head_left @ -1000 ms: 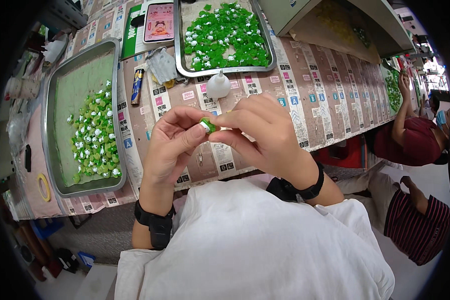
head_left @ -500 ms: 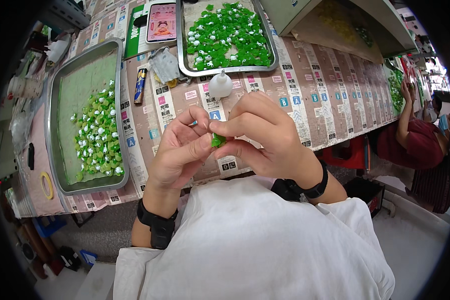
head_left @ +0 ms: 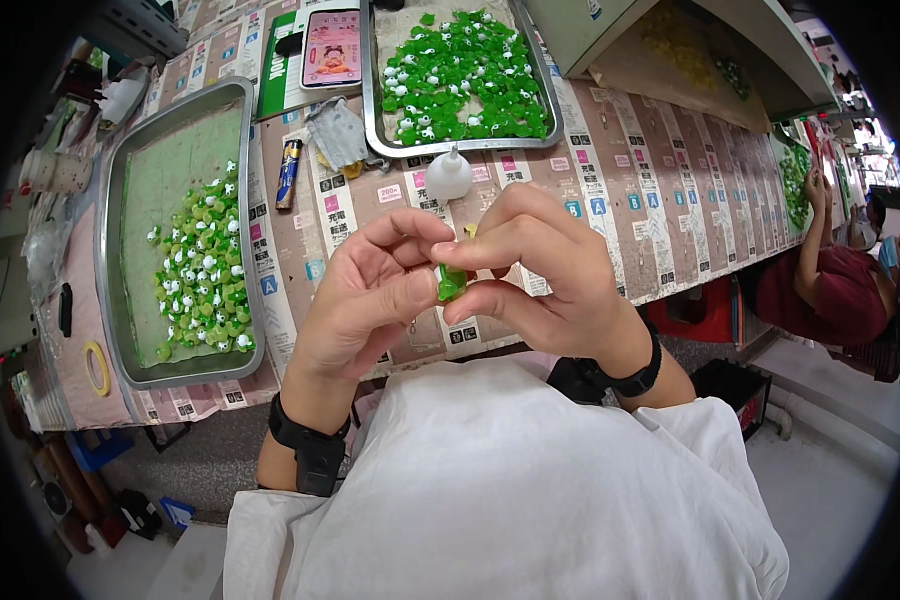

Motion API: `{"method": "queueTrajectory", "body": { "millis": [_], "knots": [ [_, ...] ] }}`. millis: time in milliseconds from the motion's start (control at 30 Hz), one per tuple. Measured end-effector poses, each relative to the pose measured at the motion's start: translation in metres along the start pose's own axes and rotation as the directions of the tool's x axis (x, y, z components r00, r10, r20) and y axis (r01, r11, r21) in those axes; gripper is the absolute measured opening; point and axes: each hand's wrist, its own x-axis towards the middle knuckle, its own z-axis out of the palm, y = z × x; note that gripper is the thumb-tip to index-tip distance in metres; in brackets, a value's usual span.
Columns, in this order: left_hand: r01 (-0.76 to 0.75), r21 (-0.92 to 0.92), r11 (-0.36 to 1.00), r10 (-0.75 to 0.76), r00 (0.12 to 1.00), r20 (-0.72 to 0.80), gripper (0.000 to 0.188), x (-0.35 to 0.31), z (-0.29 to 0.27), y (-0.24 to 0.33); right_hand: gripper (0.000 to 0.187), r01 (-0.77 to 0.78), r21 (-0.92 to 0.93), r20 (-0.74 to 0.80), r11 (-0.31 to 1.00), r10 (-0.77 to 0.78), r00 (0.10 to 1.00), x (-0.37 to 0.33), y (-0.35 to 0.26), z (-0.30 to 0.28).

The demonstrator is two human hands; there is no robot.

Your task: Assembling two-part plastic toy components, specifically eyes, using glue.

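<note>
Between my two hands is a small green plastic piece [head_left: 451, 283], partly covered by fingertips. My left hand [head_left: 375, 290] pinches it from the left with thumb and fingers. From the other side my right hand [head_left: 540, 270] grips it, thumb below and forefinger above. A bit of yellow [head_left: 470, 230] shows by the right fingers; what it is I cannot make out. Just beyond my hands stands a white squeeze bottle [head_left: 448, 176] with a thin nozzle. A metal tray [head_left: 370, 80] farther off holds many green pieces with white parts.
At left lies another metal tray [head_left: 108, 250] of yellow-green and white pieces. Between the trays are a grey cloth [head_left: 337, 133], a blue-and-gold tube [head_left: 289, 174] and a phone [head_left: 331, 50]. A yellow ring [head_left: 96, 369] lies far left. Another person [head_left: 825, 285] sits at right.
The view has shifted slightly, so the table and trays sit a little more to the right. Both hands keep hold of the green piece, and a yellow bit now shows by the right fingers.
</note>
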Motion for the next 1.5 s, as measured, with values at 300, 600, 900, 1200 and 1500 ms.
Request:
{"method": "queueTrajectory", "body": {
  "millis": [300,600,900,1200,1500],
  "knots": [
    [-0.035,-0.060,0.998,0.041,0.994,0.099,0.033,0.003,0.009,-0.002,0.040,-0.002,0.074,0.007,0.997,0.001,1.000,0.005,-0.005,-0.004],
    [-0.076,-0.044,0.996,0.081,0.990,0.116,0.029,0.001,0.017,-0.001,0.031,0.018,0.127,-0.046,0.992,-0.012,0.999,0.003,-0.010,0.000],
    [-0.120,0.019,0.993,0.119,0.991,0.056,0.027,-0.001,0.025,0.002,0.031,0.039,0.138,-0.069,0.990,-0.029,0.997,0.003,-0.014,0.001],
    [-0.116,0.032,0.993,0.118,0.992,-0.047,0.032,0.000,0.028,0.001,0.029,0.034,0.134,-0.119,0.990,-0.018,0.993,0.007,-0.009,0.003],
    [-0.075,-0.073,0.995,0.076,0.997,0.015,0.034,0.005,0.017,-0.002,0.029,-0.110,0.145,-0.065,0.983,0.121,0.991,0.005,-0.010,0.003]
  ]
}}
